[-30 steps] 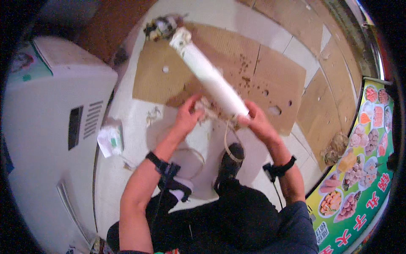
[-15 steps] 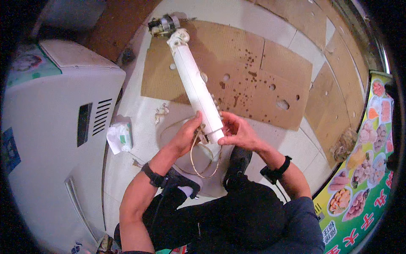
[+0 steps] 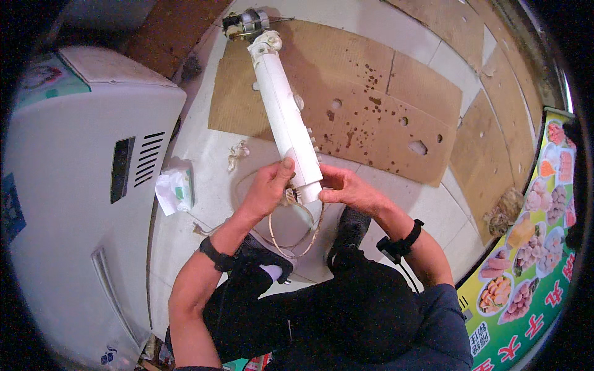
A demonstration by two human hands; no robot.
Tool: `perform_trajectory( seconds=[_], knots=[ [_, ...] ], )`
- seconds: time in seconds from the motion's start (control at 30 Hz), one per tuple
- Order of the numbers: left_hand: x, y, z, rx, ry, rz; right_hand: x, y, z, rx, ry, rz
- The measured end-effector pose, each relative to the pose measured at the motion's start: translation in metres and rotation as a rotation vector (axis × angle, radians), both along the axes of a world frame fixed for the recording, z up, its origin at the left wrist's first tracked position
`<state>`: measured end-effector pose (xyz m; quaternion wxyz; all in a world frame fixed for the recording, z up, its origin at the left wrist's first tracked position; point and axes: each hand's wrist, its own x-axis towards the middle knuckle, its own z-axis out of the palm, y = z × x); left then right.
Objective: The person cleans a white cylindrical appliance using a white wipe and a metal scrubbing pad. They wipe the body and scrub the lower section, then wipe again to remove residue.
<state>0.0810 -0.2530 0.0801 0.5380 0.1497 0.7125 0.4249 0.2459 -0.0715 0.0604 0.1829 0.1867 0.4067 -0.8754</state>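
Note:
A long white plastic tube-shaped housing [image 3: 286, 117] slants away from me, its near end between my two hands. My left hand [image 3: 265, 190] grips its left side near that end, thumb laid on top. My right hand [image 3: 354, 189] holds the right side, its thumb against the narrower white end piece [image 3: 309, 193]. Beside my left fingers a small ribbed round part [image 3: 291, 196] shows under the housing. A thin stained hose or cord [image 3: 272, 230] hangs in a loop below. At the far end is a white fitting [image 3: 267, 42]; a metal motor [image 3: 247, 23] appears just beyond it.
Stained cardboard [image 3: 371, 111] with holes covers part of the tiled floor. A white appliance [image 3: 93, 154] stands at the left, with a white-and-green packet [image 3: 176, 190] beside it. A printed food banner [image 3: 526, 247] runs along the right. My shoes are below the housing.
The ribbed part beside my left fingers shows more plainly now. The view has shifted slightly, and both hands keep their hold on the housing.

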Motion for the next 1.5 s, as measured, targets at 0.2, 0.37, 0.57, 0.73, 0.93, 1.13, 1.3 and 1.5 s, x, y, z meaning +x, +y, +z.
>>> perform_trajectory(
  seconds=[0.2,0.37,0.57,0.73,0.93,1.13,1.3,1.5],
  knots=[
    [0.006,-0.007,-0.003,-0.036,0.254,-0.104,0.011,-0.007,-0.010,0.021,0.003,-0.050],
    [-0.004,-0.017,-0.033,-0.046,0.179,-0.086,0.007,-0.009,-0.017,0.014,-0.066,-0.032],
    [-0.034,-0.017,-0.069,0.048,-0.243,0.382,-0.003,-0.030,-0.031,0.073,-0.014,0.085],
    [-0.053,0.011,-0.068,0.033,-0.344,0.413,-0.008,-0.045,-0.043,0.031,0.018,-0.010],
    [-0.039,0.051,-0.051,0.027,-0.288,0.444,-0.017,-0.036,-0.046,0.003,-0.065,-0.049],
    [-0.033,0.058,-0.034,0.162,-0.372,0.507,-0.023,-0.030,-0.028,0.139,0.015,-0.101],
    [-0.046,0.070,-0.031,0.194,-0.377,0.399,-0.032,-0.029,-0.016,0.312,0.042,-0.184],
    [-0.055,0.109,-0.047,0.316,-0.443,0.305,-0.041,0.002,-0.004,0.547,-0.028,-0.212]
  ],
)
